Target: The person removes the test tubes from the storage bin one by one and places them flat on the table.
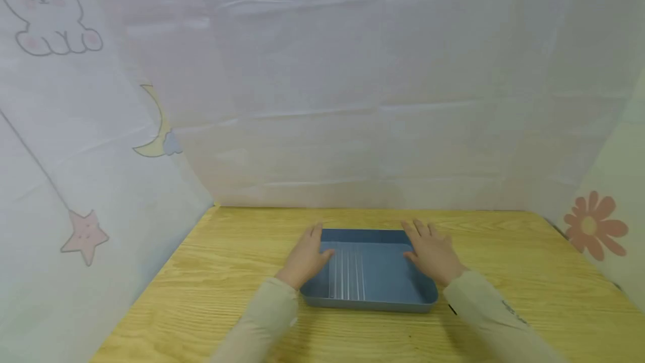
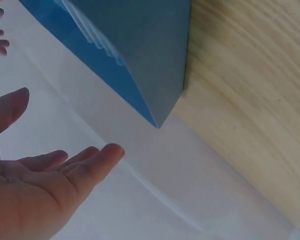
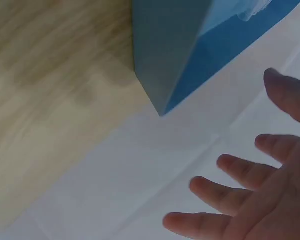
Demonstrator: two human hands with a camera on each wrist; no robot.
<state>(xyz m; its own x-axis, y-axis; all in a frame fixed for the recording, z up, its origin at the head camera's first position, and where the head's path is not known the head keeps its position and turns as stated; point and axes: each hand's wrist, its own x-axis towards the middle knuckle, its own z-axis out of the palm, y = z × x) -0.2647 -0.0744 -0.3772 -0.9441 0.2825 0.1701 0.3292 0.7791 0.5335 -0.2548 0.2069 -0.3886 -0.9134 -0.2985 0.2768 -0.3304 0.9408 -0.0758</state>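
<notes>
A shallow blue-grey rectangular tray (image 1: 393, 276) lies on the wooden table. Along the left part of its floor run several clear, ridged strips (image 1: 346, 273), side by side. Over the tray's left side is my left hand (image 1: 306, 256), fingers extended and thumb spread toward the inside. My right hand (image 1: 432, 251) mirrors it over the right side, its fingers spread. In the left wrist view, a gap shows between the left hand (image 2: 45, 185) and the tray corner (image 2: 160, 95). The right wrist view likewise has the right hand (image 3: 260, 195) apart from the tray wall (image 3: 162, 65). Neither hand holds anything.
The yellowish wooden table (image 1: 227, 273) extends around the tray. A pale cloth wall (image 1: 353, 128) rises behind its far edge, with printed side walls to left and right. A short dark mark (image 1: 452, 310) lies on the table near the right sleeve.
</notes>
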